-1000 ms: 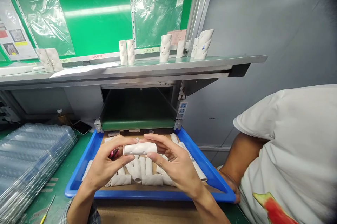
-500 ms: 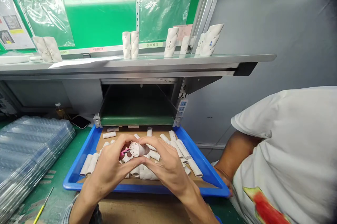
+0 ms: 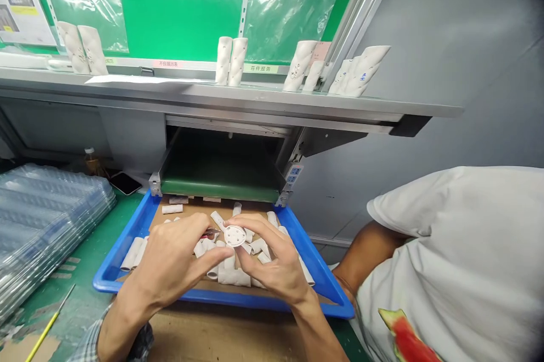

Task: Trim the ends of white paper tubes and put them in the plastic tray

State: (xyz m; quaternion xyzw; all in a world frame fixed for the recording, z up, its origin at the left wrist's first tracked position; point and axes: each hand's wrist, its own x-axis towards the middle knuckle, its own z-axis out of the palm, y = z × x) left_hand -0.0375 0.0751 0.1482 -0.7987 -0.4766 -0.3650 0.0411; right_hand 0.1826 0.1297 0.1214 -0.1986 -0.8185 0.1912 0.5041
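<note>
A white tube, its round end dotted with small holes turned toward me, sits between the thumb and fingers of my right hand. Closed around a small pink-red tool with a dark tip, my left hand is just left of the tube. Most of that tool is hidden by the fingers, so its kind cannot be told. Both hands are above a blue tray lined with brown cardboard, where many white tubes lie loose.
Clear plastic trays are stacked at left, near a yellow-handled screwdriver, a phone and a bottle. Behind the blue tray is a green conveyor belt. White tubes stand on the shelf. A person in a white shirt is at right.
The tube's holed end has turned more squarely toward me. My left hand has drawn slightly away from it, thumb apart from my right. The whole view has tilted and shifted.
</note>
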